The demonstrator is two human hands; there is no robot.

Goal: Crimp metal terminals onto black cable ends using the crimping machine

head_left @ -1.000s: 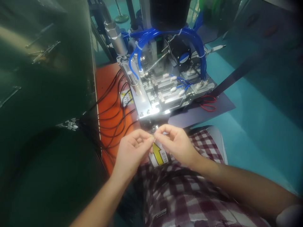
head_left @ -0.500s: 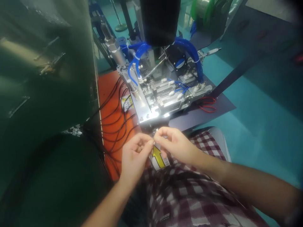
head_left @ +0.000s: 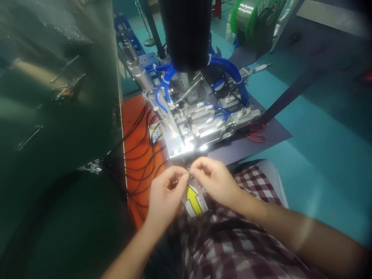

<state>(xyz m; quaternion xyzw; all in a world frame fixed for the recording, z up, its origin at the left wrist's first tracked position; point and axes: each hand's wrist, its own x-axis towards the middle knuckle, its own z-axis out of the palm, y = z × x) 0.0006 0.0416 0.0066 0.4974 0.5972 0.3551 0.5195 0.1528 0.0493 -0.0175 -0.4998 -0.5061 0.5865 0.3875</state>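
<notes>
My left hand (head_left: 167, 192) and my right hand (head_left: 216, 180) meet at their fingertips in front of the machine. Both are closed in a pinch, thumb against forefinger. Whatever sits between the fingertips is too small to make out. Just below them a white label with a yellow arrow (head_left: 194, 200) shows. Beyond the hands stands a metal machine (head_left: 200, 120) with blue air tubes (head_left: 228, 64) and a brightly lit front edge.
Black cables (head_left: 145, 162) run across an orange surface (head_left: 133, 120) to a bunch of metal-ended tips (head_left: 94, 166) on the dark green table (head_left: 58, 209) at left. A black cylinder (head_left: 187, 35) hangs above the machine. Behind are a green wire spool (head_left: 247, 17) and red-handled scissors (head_left: 257, 133).
The view has tilted a little, so the machine and table sit slightly lower. My hands stay together, with the fingertips in almost the same pinch.
</notes>
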